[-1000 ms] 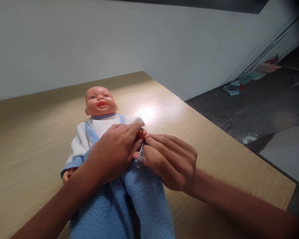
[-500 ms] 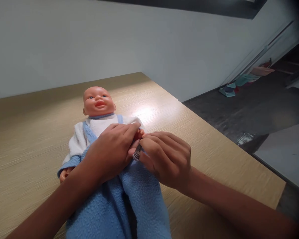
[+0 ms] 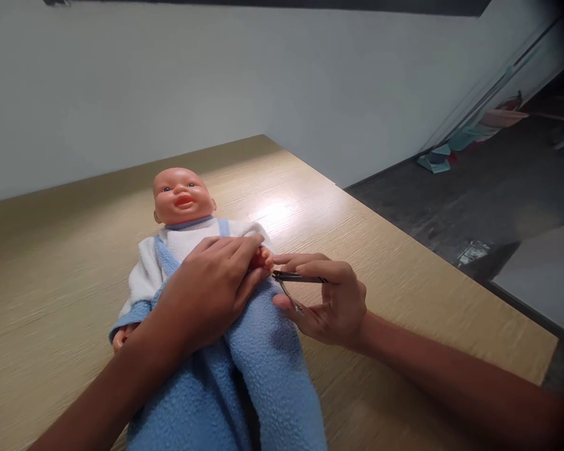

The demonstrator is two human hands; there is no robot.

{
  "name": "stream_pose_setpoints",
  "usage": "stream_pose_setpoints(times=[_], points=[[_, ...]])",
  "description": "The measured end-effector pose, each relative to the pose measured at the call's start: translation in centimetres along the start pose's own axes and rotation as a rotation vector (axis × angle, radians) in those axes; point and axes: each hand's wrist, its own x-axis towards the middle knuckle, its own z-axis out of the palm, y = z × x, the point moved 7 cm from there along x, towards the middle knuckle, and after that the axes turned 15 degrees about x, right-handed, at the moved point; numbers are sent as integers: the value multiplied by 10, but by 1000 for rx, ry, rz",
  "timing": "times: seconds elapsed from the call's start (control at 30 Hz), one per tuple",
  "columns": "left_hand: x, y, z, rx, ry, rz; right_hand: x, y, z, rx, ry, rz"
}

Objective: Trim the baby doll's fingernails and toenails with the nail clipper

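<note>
A baby doll [image 3: 183, 194] in a white and blue fleece outfit lies on its back on the wooden table [image 3: 66, 250]. My left hand [image 3: 211, 282] reaches across its belly, with fingers and thumb closed around the doll's small hand [image 3: 264, 258], whose fingers poke out. Metal nail clippers [image 3: 301, 277] sit between the thumb and fingers of my right hand [image 3: 333, 294]. Their lever stands away from the body, and the jaw end is right beside the doll's fingers. Whether the jaws touch a finger I cannot tell.
The table's right edge runs diagonally down to the lower right, with dark floor [image 3: 404, 207] beyond. A pale wall [image 3: 169, 94] rises behind the table. Along its foot on the right stand a dustpan [image 3: 435, 160] and a pink basin [image 3: 502, 118].
My right hand has turned and loosened its pinch, so the clippers now show in full, with the lever raised. My left hand keeps its grip on the doll's hand. The view shifted slightly.
</note>
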Motion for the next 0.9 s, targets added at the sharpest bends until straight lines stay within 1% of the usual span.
stream_pose_setpoints(times=[0.13, 0.23, 0.57, 0.63, 0.73, 0.9], points=[[1, 0, -2, -18, 21, -17, 0, 1, 0, 73, -10, 11], [1, 0, -3, -18, 11, -15, -1, 2, 1, 87, -21, 2], [1, 0, -1, -12, -11, -28, 2, -3, 5, 22, -71, -45], [1, -1, -1, -14, -10, -25, 3, -3, 5, 32, -68, -22], [1, 0, -2, -16, -6, -23, 2, 0, 3, 67, -48, 56], [1, 0, -2, -23, -8, -21, 0, 4, 0, 14, -13, 176]])
